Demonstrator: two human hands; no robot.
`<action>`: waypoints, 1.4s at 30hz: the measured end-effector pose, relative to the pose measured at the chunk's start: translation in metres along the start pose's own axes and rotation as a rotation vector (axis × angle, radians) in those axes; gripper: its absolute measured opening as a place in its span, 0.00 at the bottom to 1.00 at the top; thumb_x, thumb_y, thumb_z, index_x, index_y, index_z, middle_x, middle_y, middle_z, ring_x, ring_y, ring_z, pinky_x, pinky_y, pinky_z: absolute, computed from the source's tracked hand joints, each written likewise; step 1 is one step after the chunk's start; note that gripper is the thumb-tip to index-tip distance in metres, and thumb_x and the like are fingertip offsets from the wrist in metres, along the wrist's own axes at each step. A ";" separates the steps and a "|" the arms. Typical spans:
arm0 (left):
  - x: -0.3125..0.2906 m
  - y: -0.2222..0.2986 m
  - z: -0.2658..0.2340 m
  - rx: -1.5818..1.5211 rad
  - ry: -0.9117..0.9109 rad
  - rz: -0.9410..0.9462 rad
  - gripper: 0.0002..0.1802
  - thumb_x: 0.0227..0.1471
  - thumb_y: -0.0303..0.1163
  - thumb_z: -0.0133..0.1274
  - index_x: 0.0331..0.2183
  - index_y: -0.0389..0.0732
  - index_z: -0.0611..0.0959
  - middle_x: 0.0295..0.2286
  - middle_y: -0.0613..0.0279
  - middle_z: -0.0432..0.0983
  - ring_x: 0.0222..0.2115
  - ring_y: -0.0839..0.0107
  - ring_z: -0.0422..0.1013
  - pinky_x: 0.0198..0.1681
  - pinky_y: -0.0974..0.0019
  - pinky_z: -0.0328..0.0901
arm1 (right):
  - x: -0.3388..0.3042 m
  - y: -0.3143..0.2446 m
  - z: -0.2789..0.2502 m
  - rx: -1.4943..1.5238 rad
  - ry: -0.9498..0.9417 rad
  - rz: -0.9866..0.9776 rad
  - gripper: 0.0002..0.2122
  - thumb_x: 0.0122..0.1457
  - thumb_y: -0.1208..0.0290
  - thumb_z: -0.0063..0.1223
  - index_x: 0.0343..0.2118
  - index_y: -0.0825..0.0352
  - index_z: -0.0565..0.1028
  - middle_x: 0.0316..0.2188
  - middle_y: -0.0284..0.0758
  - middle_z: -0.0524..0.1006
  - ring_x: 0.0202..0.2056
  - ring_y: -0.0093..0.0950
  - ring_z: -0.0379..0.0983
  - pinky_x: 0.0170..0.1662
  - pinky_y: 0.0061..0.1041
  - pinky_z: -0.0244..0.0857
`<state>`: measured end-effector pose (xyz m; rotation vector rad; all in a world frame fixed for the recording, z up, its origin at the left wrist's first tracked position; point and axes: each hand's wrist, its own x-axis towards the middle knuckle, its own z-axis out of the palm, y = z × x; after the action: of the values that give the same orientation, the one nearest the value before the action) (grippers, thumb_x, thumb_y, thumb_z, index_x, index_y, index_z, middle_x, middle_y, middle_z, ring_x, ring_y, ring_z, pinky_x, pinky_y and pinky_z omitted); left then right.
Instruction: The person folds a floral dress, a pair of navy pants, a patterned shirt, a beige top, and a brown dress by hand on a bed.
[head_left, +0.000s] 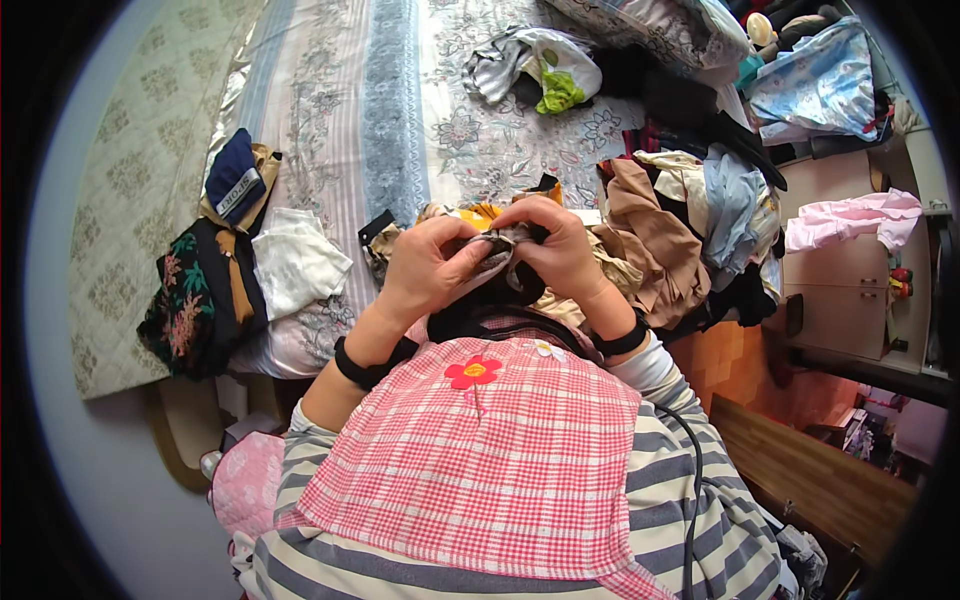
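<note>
In front of my chest, both hands pinch a dark garment with a greyish edge. My left hand grips its left side, thumb and fingers pressed together on the cloth. Closed on the right side of the same edge is my right hand, its index finger bent over the top. The garment's lower part is black and hangs close to my apron, so its kind cannot be made out. Just behind the hands lie yellow and patterned clothes, partly covered by my fingers.
A bed with a striped floral sheet spreads ahead. Folded dark clothes and a white folded cloth lie at left. To the right is a heap with brown trousers. A pink garment rests on a cabinet.
</note>
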<state>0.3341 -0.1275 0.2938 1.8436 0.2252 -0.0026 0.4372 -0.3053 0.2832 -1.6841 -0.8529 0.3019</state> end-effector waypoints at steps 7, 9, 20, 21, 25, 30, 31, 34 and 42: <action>-0.001 -0.001 0.007 0.129 0.225 0.196 0.08 0.47 0.29 0.60 0.30 0.34 0.83 0.23 0.60 0.76 0.24 0.75 0.72 0.27 0.73 0.65 | -0.016 -0.003 -0.011 -0.155 0.159 0.113 0.08 0.49 0.73 0.61 0.33 0.67 0.79 0.29 0.32 0.77 0.33 0.23 0.71 0.36 0.21 0.64; 0.000 0.001 0.010 0.207 0.245 0.272 0.08 0.46 0.28 0.60 0.31 0.35 0.83 0.23 0.59 0.75 0.23 0.73 0.72 0.27 0.72 0.64 | -0.017 -0.002 -0.003 0.145 0.022 0.394 0.10 0.55 0.69 0.59 0.36 0.71 0.78 0.24 0.29 0.78 0.23 0.15 0.70 0.27 0.16 0.64; 0.004 0.009 0.007 0.222 0.201 0.342 0.06 0.45 0.26 0.59 0.30 0.36 0.83 0.22 0.59 0.74 0.23 0.69 0.71 0.26 0.69 0.64 | -0.016 0.007 0.009 0.578 0.063 0.445 0.08 0.57 0.72 0.56 0.37 0.69 0.75 0.27 0.28 0.76 0.26 0.15 0.71 0.29 0.13 0.66; 0.004 0.008 0.007 0.214 0.215 0.360 0.06 0.46 0.25 0.59 0.30 0.34 0.83 0.22 0.60 0.74 0.22 0.73 0.70 0.26 0.72 0.63 | -0.016 0.009 0.008 0.579 0.066 0.445 0.08 0.57 0.72 0.56 0.37 0.69 0.75 0.27 0.28 0.76 0.26 0.15 0.71 0.29 0.13 0.66; 0.004 0.014 0.011 0.186 0.259 0.310 0.06 0.47 0.25 0.59 0.30 0.34 0.83 0.21 0.62 0.73 0.22 0.75 0.68 0.25 0.73 0.62 | -0.019 0.015 0.011 0.577 0.065 0.509 0.07 0.58 0.69 0.54 0.35 0.67 0.74 0.24 0.26 0.74 0.22 0.12 0.68 0.23 0.10 0.60; 0.006 0.007 0.010 0.203 0.408 0.395 0.05 0.47 0.23 0.59 0.30 0.33 0.82 0.21 0.65 0.73 0.22 0.79 0.67 0.25 0.75 0.61 | -0.020 0.016 0.009 0.666 0.059 0.643 0.07 0.58 0.69 0.53 0.34 0.66 0.73 0.22 0.25 0.72 0.19 0.12 0.64 0.18 0.09 0.56; 0.007 0.008 0.009 0.202 0.406 0.396 0.05 0.47 0.23 0.59 0.30 0.33 0.82 0.21 0.65 0.73 0.22 0.79 0.67 0.25 0.75 0.61 | -0.021 0.016 0.008 0.665 0.077 0.662 0.06 0.58 0.69 0.53 0.33 0.66 0.73 0.22 0.26 0.72 0.19 0.11 0.64 0.18 0.10 0.55; 0.009 0.016 0.001 0.122 0.513 0.378 0.05 0.49 0.25 0.59 0.30 0.34 0.82 0.23 0.68 0.75 0.23 0.84 0.67 0.25 0.78 0.60 | -0.025 0.019 0.007 0.654 0.126 0.688 0.06 0.58 0.69 0.53 0.33 0.66 0.73 0.22 0.26 0.73 0.18 0.11 0.63 0.17 0.10 0.55; 0.016 0.024 -0.031 -0.051 0.678 0.325 0.05 0.48 0.26 0.60 0.29 0.35 0.83 0.22 0.71 0.74 0.22 0.85 0.65 0.25 0.79 0.60 | -0.035 0.026 0.004 0.611 0.196 0.640 0.06 0.58 0.69 0.53 0.32 0.66 0.74 0.21 0.25 0.73 0.18 0.11 0.62 0.18 0.09 0.52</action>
<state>0.3497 -0.1018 0.3234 1.7555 0.3850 0.8526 0.4198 -0.3282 0.2498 -1.3271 -0.0272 0.7357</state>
